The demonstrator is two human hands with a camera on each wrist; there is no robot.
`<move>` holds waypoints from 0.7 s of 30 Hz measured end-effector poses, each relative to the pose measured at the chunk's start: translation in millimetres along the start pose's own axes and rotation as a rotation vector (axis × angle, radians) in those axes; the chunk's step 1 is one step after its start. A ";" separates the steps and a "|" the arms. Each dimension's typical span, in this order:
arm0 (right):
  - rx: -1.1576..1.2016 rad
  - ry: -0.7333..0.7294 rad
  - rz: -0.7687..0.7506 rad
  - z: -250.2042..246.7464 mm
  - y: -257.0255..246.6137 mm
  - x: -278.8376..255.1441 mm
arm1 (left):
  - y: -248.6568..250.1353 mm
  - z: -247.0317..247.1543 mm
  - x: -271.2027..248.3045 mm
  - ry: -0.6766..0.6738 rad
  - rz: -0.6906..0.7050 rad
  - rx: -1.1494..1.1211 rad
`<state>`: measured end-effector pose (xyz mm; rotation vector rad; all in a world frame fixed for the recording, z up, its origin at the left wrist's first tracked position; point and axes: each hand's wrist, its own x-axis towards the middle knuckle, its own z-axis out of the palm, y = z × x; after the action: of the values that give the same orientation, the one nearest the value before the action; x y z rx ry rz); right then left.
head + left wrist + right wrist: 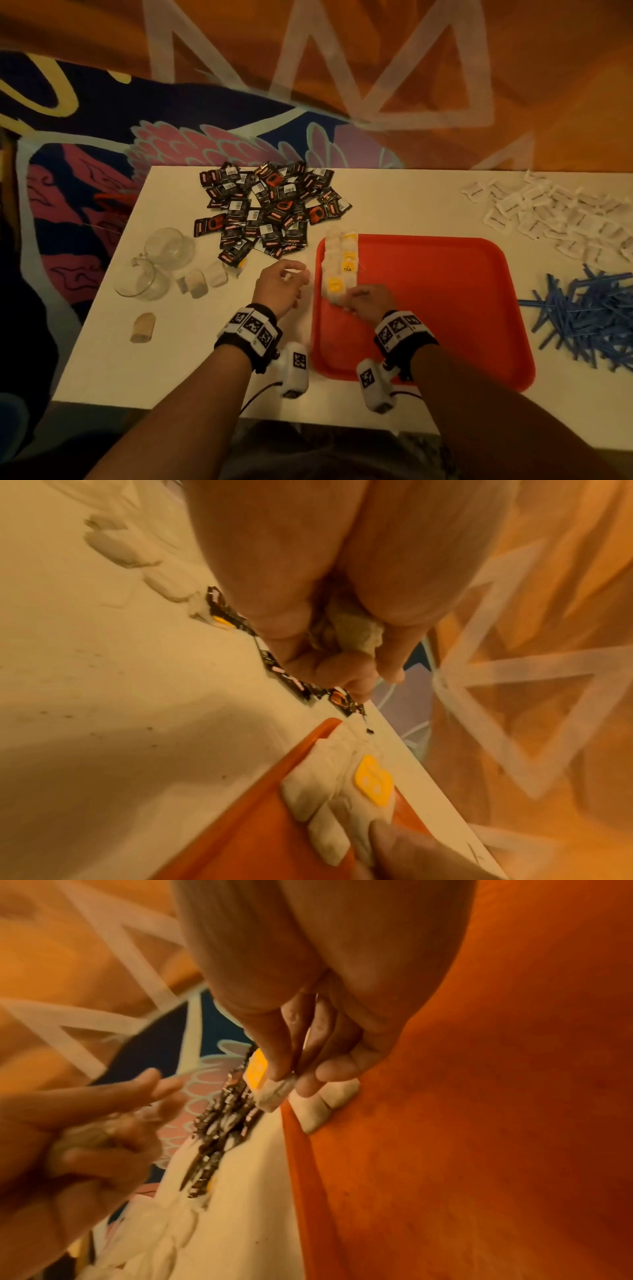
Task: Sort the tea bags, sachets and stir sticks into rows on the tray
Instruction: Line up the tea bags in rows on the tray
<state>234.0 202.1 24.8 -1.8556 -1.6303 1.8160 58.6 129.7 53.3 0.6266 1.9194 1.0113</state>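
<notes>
A red tray (445, 308) lies on the white table. Several tea bags (339, 267) with yellow tags form a row along the tray's left edge. My right hand (349, 301) pinches the tea bag (277, 1093) at the near end of that row between thumb and finger, low over the tray (479, 1123). My left hand (291, 275) hovers over the table just left of the tray, its fingers curled round a crumpled tea bag (346, 631). The row of tea bags (329, 783) shows beside the tray rim (240, 831) in the left wrist view.
A heap of black sachets (270, 209) lies behind the left hand. White sachets (561, 212) are piled at the back right, blue stir sticks (589, 315) at the right. Two glass cups (154, 267) and loose tea bags (202, 281) sit at the left.
</notes>
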 end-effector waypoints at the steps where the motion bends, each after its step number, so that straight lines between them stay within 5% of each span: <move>1: -0.016 -0.003 0.031 7.7 4.9 3.6 | -5.6 -6.1 -0.8 -0.005 -0.020 -0.005; 21: -0.204 0.123 0.141 38.1 14.1 21.2 | -38.4 -38.2 -2.2 0.003 -0.133 -0.088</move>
<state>208.0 188.4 -10.4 -2.1710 -1.7390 1.5972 25.3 91.5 33.9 0.4419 1.8821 1.0061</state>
